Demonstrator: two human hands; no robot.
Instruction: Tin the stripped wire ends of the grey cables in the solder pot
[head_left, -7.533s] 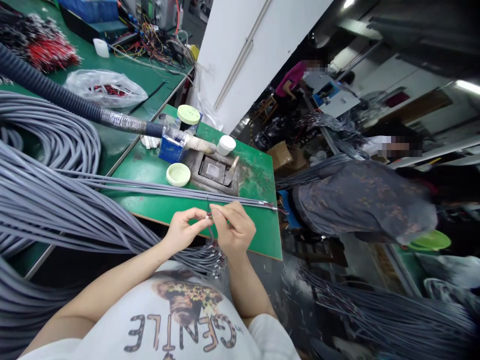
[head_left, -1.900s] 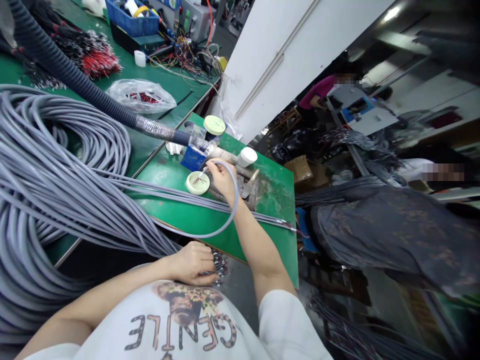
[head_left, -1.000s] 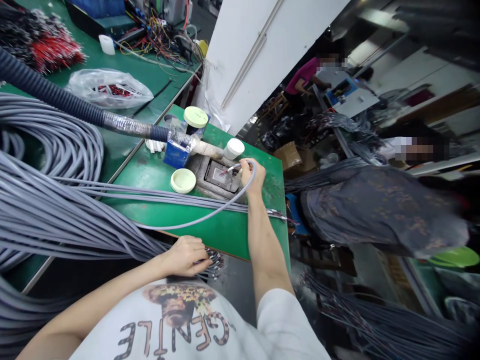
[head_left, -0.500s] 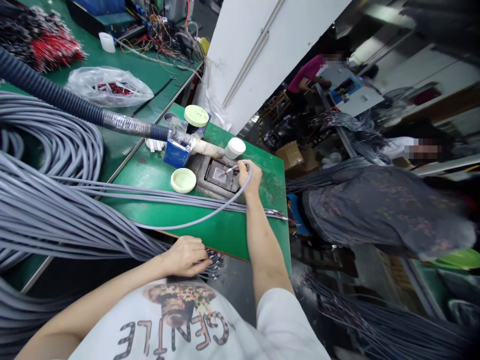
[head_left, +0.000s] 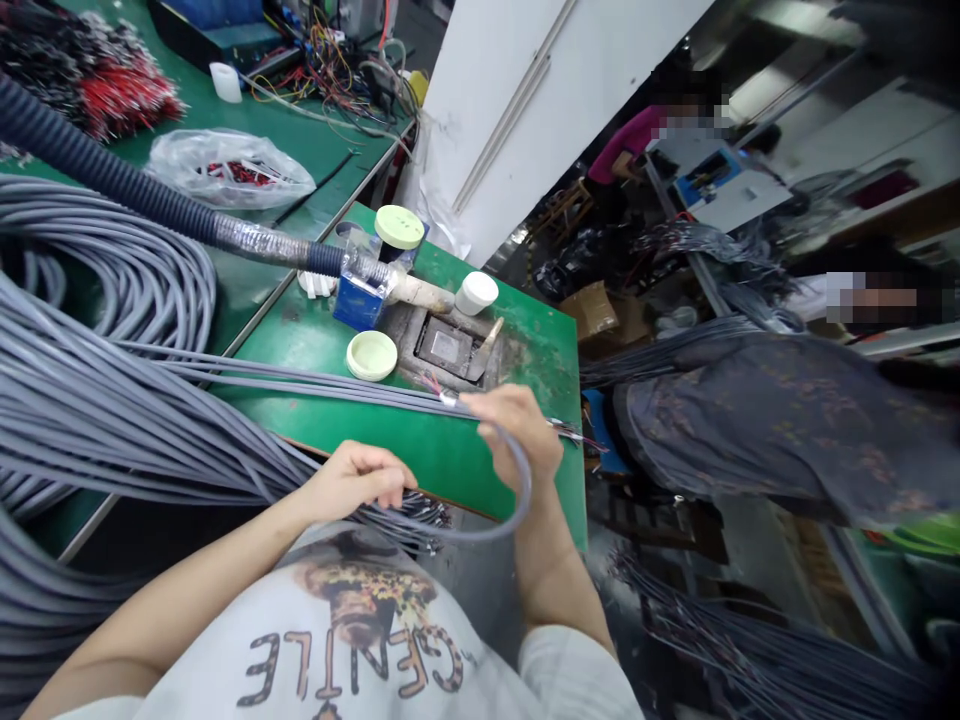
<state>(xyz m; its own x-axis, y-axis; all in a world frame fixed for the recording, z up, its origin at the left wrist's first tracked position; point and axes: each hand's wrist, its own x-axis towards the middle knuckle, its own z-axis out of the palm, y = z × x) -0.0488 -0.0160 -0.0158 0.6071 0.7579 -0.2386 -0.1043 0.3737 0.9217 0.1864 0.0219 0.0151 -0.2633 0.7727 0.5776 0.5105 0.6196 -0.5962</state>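
Observation:
My right hand pinches a grey cable near its stripped end, whose thin coloured wires point left over the green table. The cable loops down below the hand and back toward my left hand. That hand is half curled near the table's front edge, beside a bundle of cable ends; whether its fingers grip anything is hidden. Behind the wires sits a small square pot in a stained metal block, with a flat tool resting on its right side.
A hose ends at a nozzle by the pot. Around it stand a pale green dish, a white jar and a blue box. Grey cable coils fill the left. Other people are at the right.
My right hand has drawn the cable end away from the pot, toward my body, and the cable now bends in a tighter loop. My left hand has risen slightly and its fingers have shifted.

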